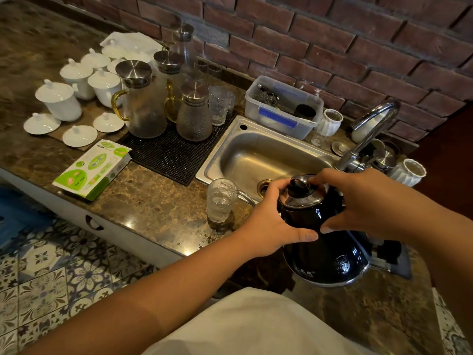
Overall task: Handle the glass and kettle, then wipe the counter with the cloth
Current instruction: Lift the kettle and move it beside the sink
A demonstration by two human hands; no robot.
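both hands (pixel 276 221) gripping kettle (pixel 325 242), glass (pixel 220 199) beside

Left hand (pixel 271 221) and right hand (pixel 358 203) extended forward, fingers curved, thumbs nearly touching

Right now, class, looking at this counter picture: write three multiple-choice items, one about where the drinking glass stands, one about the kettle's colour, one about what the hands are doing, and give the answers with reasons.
1. Where does the glass stand?
A. Inside the sink
B. On the counter at the sink's near corner
C. On the black mat

2. What colour is the kettle body?
A. White
B. Red
C. Black

3. What are the hands doing?
A. Both are on the kettle's top
B. One holds the glass
C. Both rest on the counter

Answers: 1 B, it stands upright on the stone counter by the sink rim. 2 C, its glossy body is black under a metal lid. 3 A, the left hand and right hand both grip around the lid area.
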